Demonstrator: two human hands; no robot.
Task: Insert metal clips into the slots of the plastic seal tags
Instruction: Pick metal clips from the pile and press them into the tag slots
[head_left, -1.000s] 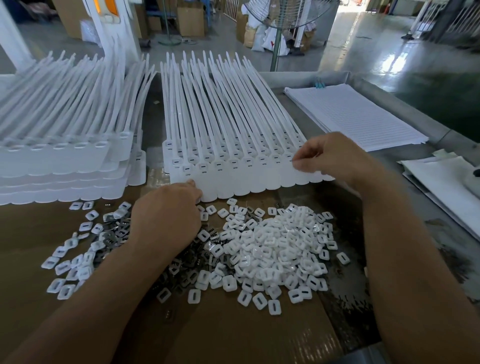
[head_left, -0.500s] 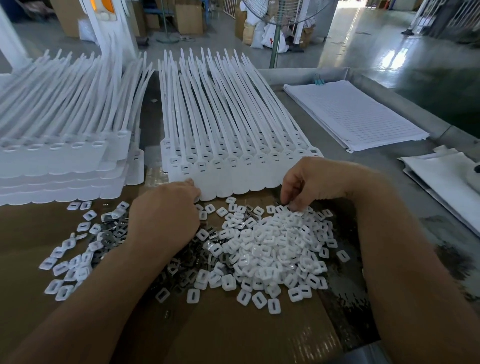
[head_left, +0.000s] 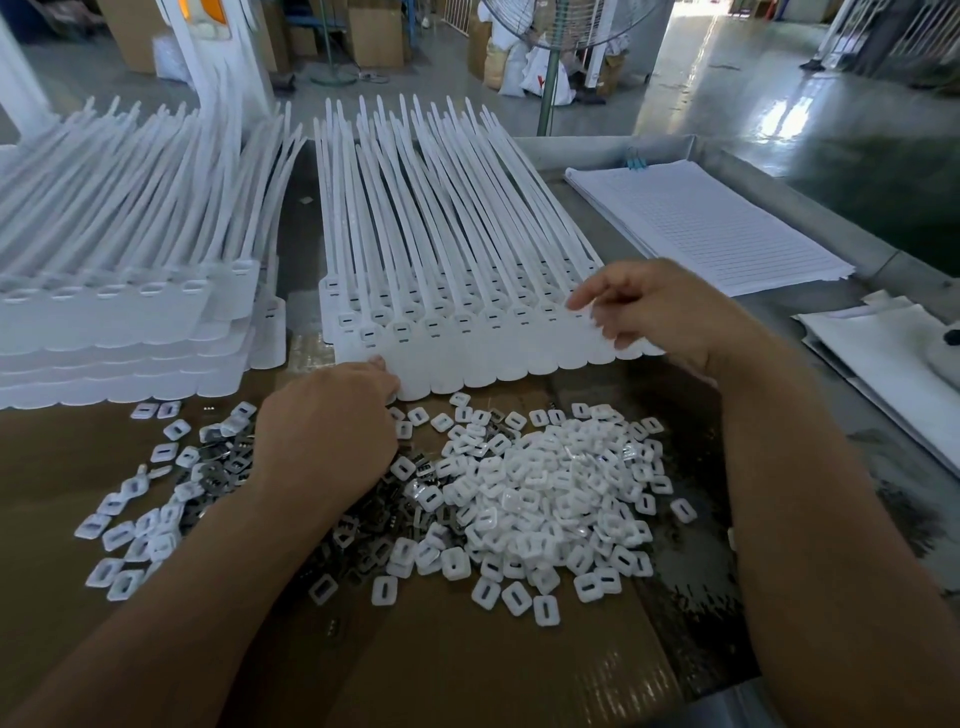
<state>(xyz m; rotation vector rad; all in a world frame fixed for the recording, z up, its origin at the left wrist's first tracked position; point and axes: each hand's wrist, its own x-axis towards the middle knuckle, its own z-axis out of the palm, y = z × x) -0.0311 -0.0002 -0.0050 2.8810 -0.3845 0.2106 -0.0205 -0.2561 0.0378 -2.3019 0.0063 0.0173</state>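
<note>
A sheet of white plastic seal tags (head_left: 447, 332) lies ahead, its slotted heads in a row toward me and its long tails pointing away. In front of it is a heap of small white square plastic pieces (head_left: 545, 493), mixed with dark metal clips (head_left: 374, 519). My left hand (head_left: 327, 431) rests knuckles-up on the clips, with its curled fingertips touching the front edge of the tags; anything inside it is hidden. My right hand (head_left: 660, 317) hovers over the right end of the tag row, fingers loosely bent and the index finger pointing left. I cannot see whether it holds a piece.
A taller stack of seal tags (head_left: 119, 312) sits to the left. Brown cardboard (head_left: 467, 649) covers the near table. A pile of lined paper (head_left: 701, 223) lies at the back right and white sheets (head_left: 872, 353) at the right edge. A fan pole (head_left: 545, 88) stands behind the table rim (head_left: 597, 148).
My right hand dropped from the tag row to the white pile, then rose back to the right end of the row. My left hand stayed on the clips.
</note>
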